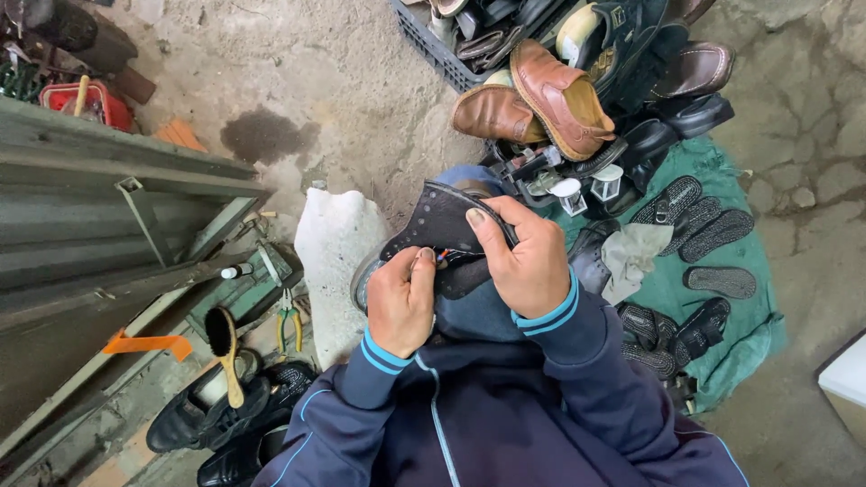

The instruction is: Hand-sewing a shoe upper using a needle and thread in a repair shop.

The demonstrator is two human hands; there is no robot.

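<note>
Shoe upper (442,221) of dark leather, held in both hands over the person's lap.

Nearest the camera, the left hand (400,302) sits just below the shoe upper with its fingers (424,261) pinched together on a small orange-tipped tool (442,260) at the leather's lower edge; the right hand (528,261) has its fingers clamped over the upper's right side, thumb on top. The piece looks light, thin and floppy, so it is best held close to the worked edge. Its long axis runs from lower left to upper right, the stitched rim turned away from the person. Left of the upper lie a brush (225,347) and pliers (289,320); right of it, soles on a green cloth (722,361); beyond it, brown shoes (541,104) piled by a crate (433,50).
</note>
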